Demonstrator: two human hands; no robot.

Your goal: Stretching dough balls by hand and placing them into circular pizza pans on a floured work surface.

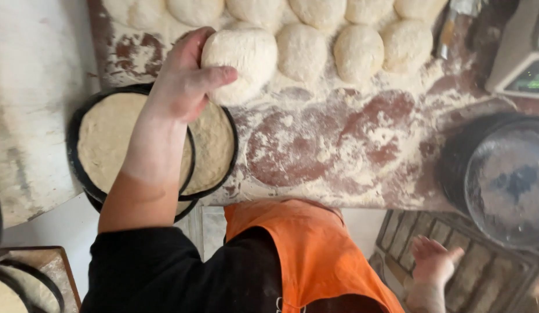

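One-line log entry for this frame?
left hand: grips dough ball | right hand: empty, open | dough-filled pans beside floured table

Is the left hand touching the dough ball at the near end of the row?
Touching. The head view shows the left hand cupped on the dough ball, thumb pressed across its near side, with no gap between them.

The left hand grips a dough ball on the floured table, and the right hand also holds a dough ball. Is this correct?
Not quite. In the head view the left hand does grip a dough ball on the floured table, but the right hand holds nothing: it hangs open and empty below the table edge.
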